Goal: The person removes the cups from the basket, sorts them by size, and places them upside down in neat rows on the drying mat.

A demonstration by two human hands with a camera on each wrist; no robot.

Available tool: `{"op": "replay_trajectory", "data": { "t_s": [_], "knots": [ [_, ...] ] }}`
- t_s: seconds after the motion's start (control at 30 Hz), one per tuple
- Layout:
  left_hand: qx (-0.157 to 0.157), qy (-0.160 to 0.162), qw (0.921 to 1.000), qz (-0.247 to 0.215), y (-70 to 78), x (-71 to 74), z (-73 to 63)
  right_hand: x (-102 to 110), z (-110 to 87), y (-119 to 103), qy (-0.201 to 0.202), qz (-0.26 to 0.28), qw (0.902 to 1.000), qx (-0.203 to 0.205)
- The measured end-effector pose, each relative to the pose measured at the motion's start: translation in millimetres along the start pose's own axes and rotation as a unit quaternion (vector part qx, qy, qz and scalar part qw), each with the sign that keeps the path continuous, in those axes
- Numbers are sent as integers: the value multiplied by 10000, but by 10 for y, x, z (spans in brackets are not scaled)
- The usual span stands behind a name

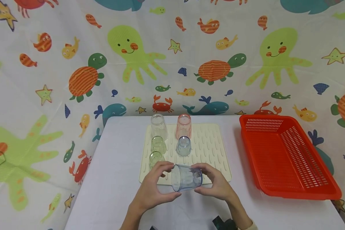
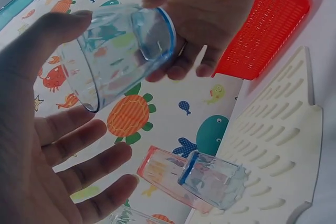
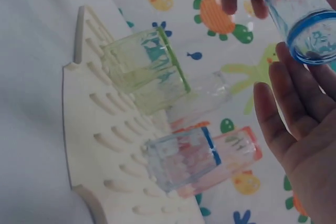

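Note:
A clear blue-tinted drinking glass (image 1: 187, 177) lies sideways in the air between both hands, over the front edge of the cream drying mat (image 1: 210, 150). My left hand (image 1: 158, 185) holds its wider end between thumb and forefinger; in the left wrist view the other fingers are spread apart. The right hand (image 1: 215, 182) grips the blue-ringed end with thumb and fingertips. On the mat, a small blue glass (image 1: 184, 147) stands before a taller pink glass (image 1: 184, 126). Two green glasses (image 1: 158, 145) line up in front of a tall clear glass (image 1: 159, 127) on the left.
A red plastic basket (image 1: 287, 191) with slotted walls sits on the right side of the white table (image 1: 115, 159). Behind the table hangs a curtain (image 1: 172, 64) printed with sea animals. Dark wrist gear (image 1: 225, 223) shows near the right forearm.

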State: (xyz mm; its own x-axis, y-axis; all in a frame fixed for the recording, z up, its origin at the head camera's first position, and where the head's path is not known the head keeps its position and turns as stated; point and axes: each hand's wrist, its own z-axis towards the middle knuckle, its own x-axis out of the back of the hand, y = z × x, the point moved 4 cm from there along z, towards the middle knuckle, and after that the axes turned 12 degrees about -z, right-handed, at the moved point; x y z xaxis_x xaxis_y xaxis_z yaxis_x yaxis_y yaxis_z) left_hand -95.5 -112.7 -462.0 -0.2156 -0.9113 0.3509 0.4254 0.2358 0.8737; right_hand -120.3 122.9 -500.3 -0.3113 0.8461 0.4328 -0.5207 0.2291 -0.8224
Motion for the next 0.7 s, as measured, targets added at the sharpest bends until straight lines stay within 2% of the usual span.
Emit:
{"op": "replay_trajectory", "data": {
  "t_s": [0.2, 0.43, 0.57, 0.7],
  "knots": [
    [241, -111, 9996, 17, -59, -24, -51, 8, 34, -34, 22, 558, 9980, 282],
    [576, -162, 9981, 113, -158, -73, -119, -36, 110, -106, 142, 879, 9933, 741],
    [527, -115, 9982, 272, -176, -92, -133, -61, 145, -121, 262, 879, 9930, 744],
    [526, -36, 9977, 433, -206, -101, -149, -80, 173, -105, 421, 629, 9952, 615]
  ]
}}
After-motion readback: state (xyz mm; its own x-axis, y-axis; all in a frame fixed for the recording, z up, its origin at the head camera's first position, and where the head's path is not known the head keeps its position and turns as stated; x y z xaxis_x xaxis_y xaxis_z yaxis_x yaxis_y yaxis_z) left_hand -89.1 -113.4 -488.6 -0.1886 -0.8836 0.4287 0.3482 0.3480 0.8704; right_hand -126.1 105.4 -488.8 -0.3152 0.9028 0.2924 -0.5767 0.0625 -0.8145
